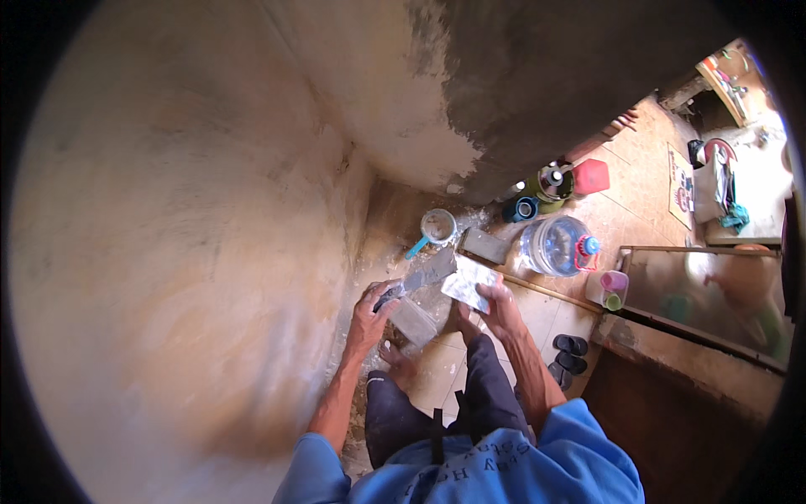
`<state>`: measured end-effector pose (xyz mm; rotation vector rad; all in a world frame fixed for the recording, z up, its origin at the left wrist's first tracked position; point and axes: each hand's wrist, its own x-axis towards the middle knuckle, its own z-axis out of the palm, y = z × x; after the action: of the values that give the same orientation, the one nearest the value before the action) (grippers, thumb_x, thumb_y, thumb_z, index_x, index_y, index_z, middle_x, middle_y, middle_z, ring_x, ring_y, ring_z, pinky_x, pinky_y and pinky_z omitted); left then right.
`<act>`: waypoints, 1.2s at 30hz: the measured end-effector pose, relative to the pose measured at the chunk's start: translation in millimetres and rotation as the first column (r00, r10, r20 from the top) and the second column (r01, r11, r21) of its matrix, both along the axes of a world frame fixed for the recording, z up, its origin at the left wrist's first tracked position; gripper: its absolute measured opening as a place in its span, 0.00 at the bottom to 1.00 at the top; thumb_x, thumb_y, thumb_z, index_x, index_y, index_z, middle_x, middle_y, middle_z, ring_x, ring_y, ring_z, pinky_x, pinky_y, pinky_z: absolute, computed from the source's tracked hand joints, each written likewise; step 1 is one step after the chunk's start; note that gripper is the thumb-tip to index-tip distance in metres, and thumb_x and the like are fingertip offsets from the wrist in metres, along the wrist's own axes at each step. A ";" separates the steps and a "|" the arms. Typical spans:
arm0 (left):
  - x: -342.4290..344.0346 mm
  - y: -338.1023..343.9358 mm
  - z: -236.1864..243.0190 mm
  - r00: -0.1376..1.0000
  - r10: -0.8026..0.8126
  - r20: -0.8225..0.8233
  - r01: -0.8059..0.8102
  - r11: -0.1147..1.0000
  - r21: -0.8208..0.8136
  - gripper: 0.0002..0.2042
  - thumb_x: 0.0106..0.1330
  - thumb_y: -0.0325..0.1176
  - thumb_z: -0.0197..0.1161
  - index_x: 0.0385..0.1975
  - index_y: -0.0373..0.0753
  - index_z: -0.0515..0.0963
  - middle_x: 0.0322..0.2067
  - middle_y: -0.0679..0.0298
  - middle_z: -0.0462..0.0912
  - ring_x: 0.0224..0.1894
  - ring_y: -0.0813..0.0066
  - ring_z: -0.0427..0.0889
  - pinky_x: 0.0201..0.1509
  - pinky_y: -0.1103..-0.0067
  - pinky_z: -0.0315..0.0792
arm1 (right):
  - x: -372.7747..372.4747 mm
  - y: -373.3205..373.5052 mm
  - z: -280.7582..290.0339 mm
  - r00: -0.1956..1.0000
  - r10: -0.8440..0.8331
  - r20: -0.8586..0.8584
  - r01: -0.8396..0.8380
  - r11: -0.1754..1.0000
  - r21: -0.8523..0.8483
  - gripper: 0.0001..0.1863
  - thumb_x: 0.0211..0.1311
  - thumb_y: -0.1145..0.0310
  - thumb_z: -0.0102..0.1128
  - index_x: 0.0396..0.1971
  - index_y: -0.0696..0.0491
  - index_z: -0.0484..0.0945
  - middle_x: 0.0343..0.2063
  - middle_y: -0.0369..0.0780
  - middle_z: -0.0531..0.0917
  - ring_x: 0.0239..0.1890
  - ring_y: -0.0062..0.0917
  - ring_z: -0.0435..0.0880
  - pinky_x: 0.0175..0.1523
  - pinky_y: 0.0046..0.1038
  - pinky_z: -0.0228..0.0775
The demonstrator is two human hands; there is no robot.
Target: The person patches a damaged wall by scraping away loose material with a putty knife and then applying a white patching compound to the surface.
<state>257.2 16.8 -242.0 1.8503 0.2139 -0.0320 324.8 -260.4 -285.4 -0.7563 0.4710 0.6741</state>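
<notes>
Near the middle, my left hand (372, 309) grips the dark handle of a putty knife (426, 272), its broad blade smeared grey and pointing right. My right hand (497, 304) holds a flat rectangular plate (467, 279) coated with white material, close to the blade's tip. Beneath the knife lies a grey slab (411, 323) on the tiles between my left hand and foot. A white container (437, 225) with a turquoise handle or tool stands beyond, beside another grey block (484, 246).
A large water bottle (554, 250), blue mug (521, 210), red container (590, 176), cups (613, 290) and sandals (572, 353) sit rightward. Plastered walls (185, 235) enclose the left and far side. A framed pane (697, 302) is at right. What look like someone's fingers (621, 123) show upper right.
</notes>
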 end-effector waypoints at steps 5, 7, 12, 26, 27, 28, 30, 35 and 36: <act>-26.9 17.0 116.9 0.971 -0.070 0.229 -0.019 0.931 0.365 0.19 0.60 0.23 0.65 0.52 0.44 0.79 0.44 0.63 0.81 0.46 0.62 0.78 0.53 0.70 0.70 | 19.8 47.9 178.7 0.990 0.085 0.113 -0.096 0.991 0.094 0.18 0.59 0.70 0.62 0.48 0.57 0.73 0.30 0.30 0.76 0.30 0.15 0.74 0.46 0.23 0.73; -34.3 23.0 153.7 0.941 -0.092 0.325 -0.061 0.900 0.431 0.20 0.59 0.22 0.65 0.52 0.45 0.79 0.43 0.64 0.81 0.46 0.64 0.78 0.51 0.71 0.69 | 14.4 51.4 203.4 0.976 0.086 0.202 -0.113 0.985 0.127 0.17 0.59 0.70 0.63 0.46 0.57 0.73 0.27 0.29 0.73 0.27 0.14 0.71 0.43 0.23 0.72; -55.1 36.0 208.3 0.883 -0.097 0.460 -0.199 0.809 0.553 0.21 0.58 0.22 0.66 0.52 0.45 0.79 0.41 0.65 0.81 0.44 0.66 0.78 0.49 0.71 0.67 | 2.8 57.7 237.7 0.959 0.086 0.269 -0.152 0.959 0.237 0.20 0.57 0.68 0.65 0.49 0.55 0.72 0.25 0.29 0.72 0.28 0.17 0.74 0.43 0.29 0.75; -143.0 16.5 285.3 0.959 0.280 -0.051 -0.269 0.835 -0.479 0.17 0.71 0.35 0.58 0.55 0.32 0.73 0.29 0.64 0.80 0.24 0.85 0.74 0.24 0.86 0.66 | -8.8 57.8 324.4 0.677 0.095 0.730 -0.128 0.992 -0.011 0.17 0.54 0.77 0.66 0.45 0.61 0.80 0.44 0.43 0.84 0.47 0.30 0.83 0.56 0.34 0.72; -147.2 9.5 293.7 0.959 0.276 -0.069 -0.265 0.780 -0.567 0.18 0.70 0.37 0.59 0.54 0.33 0.73 0.29 0.64 0.79 0.21 0.84 0.73 0.19 0.88 0.63 | -9.7 59.7 334.9 0.623 0.094 0.776 -0.139 0.990 -0.009 0.15 0.55 0.78 0.64 0.44 0.60 0.81 0.45 0.44 0.84 0.50 0.30 0.82 0.58 0.34 0.70; -152.1 3.7 303.6 0.960 0.268 -0.084 -0.262 0.743 -0.615 0.17 0.70 0.37 0.59 0.53 0.33 0.73 0.29 0.64 0.79 0.21 0.84 0.73 0.18 0.88 0.62 | -11.4 61.6 345.4 0.567 0.091 0.819 -0.150 0.989 -0.006 0.13 0.55 0.78 0.63 0.42 0.60 0.82 0.46 0.45 0.84 0.53 0.31 0.81 0.60 0.34 0.69; -156.2 -5.4 323.7 0.963 0.250 -0.100 -0.245 0.663 -0.707 0.17 0.70 0.38 0.59 0.52 0.34 0.73 0.29 0.64 0.79 0.21 0.84 0.72 0.17 0.89 0.60 | -12.2 67.4 354.5 0.407 0.087 0.909 -0.098 0.994 -0.051 0.12 0.55 0.75 0.65 0.41 0.60 0.84 0.44 0.44 0.86 0.54 0.35 0.80 0.62 0.34 0.67; -164.9 -16.1 341.5 0.967 0.250 -0.051 -0.201 0.622 -0.757 0.15 0.71 0.38 0.59 0.51 0.35 0.72 0.29 0.65 0.77 0.20 0.87 0.69 0.16 0.90 0.59 | -15.8 81.7 388.9 -0.161 0.217 0.963 0.066 0.976 -0.209 0.11 0.56 0.71 0.64 0.39 0.57 0.86 0.42 0.40 0.88 0.56 0.38 0.79 0.64 0.39 0.65; -166.2 -17.8 341.0 0.964 0.266 -0.026 -0.194 0.626 -0.756 0.16 0.71 0.37 0.59 0.51 0.35 0.72 0.29 0.66 0.77 0.20 0.87 0.69 0.16 0.90 0.59 | -15.2 86.7 387.4 -0.176 0.243 0.954 0.122 0.967 -0.224 0.11 0.55 0.72 0.64 0.39 0.56 0.86 0.42 0.40 0.88 0.56 0.38 0.79 0.64 0.39 0.65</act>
<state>91.0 -1.0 99.0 0.9611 0.3192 0.1270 309.5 -173.7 101.9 -1.3250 -1.1075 -0.1334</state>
